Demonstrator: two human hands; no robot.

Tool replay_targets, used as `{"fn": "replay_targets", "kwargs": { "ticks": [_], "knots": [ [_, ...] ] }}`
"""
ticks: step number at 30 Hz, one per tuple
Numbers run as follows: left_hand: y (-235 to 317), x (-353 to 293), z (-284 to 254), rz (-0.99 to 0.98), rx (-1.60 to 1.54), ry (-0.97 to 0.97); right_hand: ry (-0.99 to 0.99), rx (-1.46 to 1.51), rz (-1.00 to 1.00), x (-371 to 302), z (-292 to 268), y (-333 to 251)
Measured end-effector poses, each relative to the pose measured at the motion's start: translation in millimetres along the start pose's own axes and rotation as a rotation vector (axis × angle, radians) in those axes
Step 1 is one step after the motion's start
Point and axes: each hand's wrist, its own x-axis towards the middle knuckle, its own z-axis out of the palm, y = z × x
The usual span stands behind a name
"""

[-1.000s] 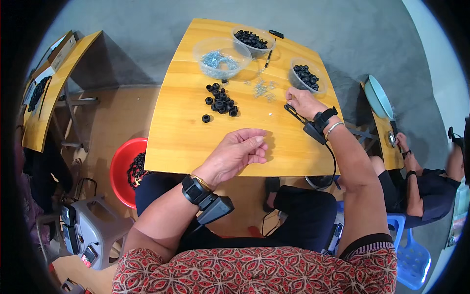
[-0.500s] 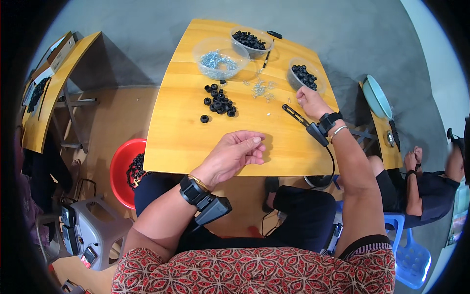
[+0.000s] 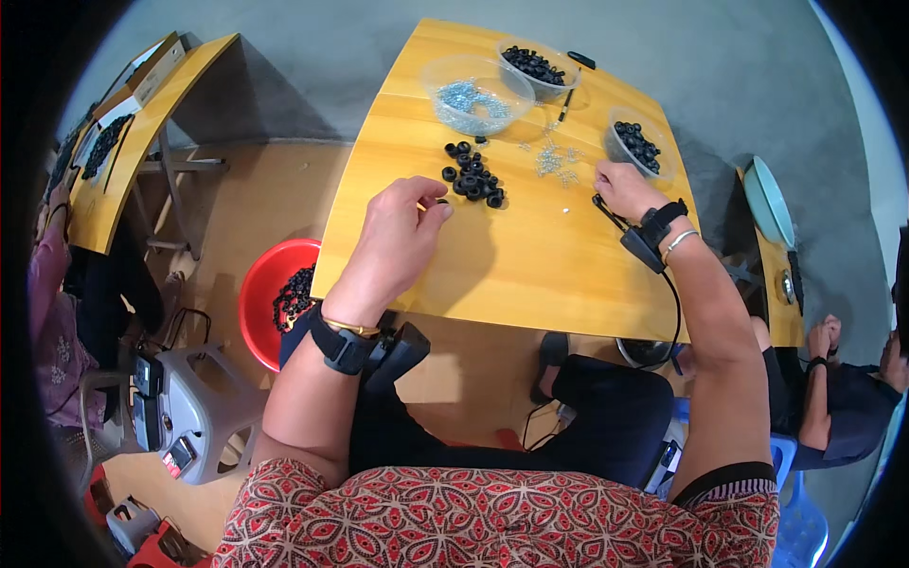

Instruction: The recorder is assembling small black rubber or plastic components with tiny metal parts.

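Observation:
My left hand reaches over the table's near left part, thumb and forefinger closed around a small black round piece. This piece lies at the near edge of a loose cluster of black round pieces. My right hand is at the right, fingers curled together close to a clear bowl of black round pieces; what they hold, if anything, is hidden. A dark device with a cable sits by my right wrist. Small silvery metal parts lie scattered between the cluster and my right hand.
At the table's far side stand a clear bowl of silvery parts and a clear bowl of black pieces. A black marker lies beside them. A red basin is below left. People sit at other tables on both sides.
My left hand has moved forward and left to the lone black piece, and its fingers have closed there. My right hand stays near the right-hand bowl. The whole view has shifted.

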Motion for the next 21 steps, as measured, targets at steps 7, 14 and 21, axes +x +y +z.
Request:
{"fn": "replay_targets", "kwargs": {
  "ticks": [7, 14, 21],
  "knots": [
    [3.4, -0.5, -6.0, -0.013, 0.209, -0.026, -0.003, 0.685, 0.189, -42.4, -30.1, -35.9],
    [2.5, 1.7, 8.8, 0.13, 0.407, -0.131, -0.046, 1.695, 0.221, -115.1, 1.0, -101.2],
    [-5.2, 7.0, 16.8, 0.008, 0.3, -0.164, -0.194, 1.922, 0.174, -106.8, 31.6, -116.5]
  ]
}}
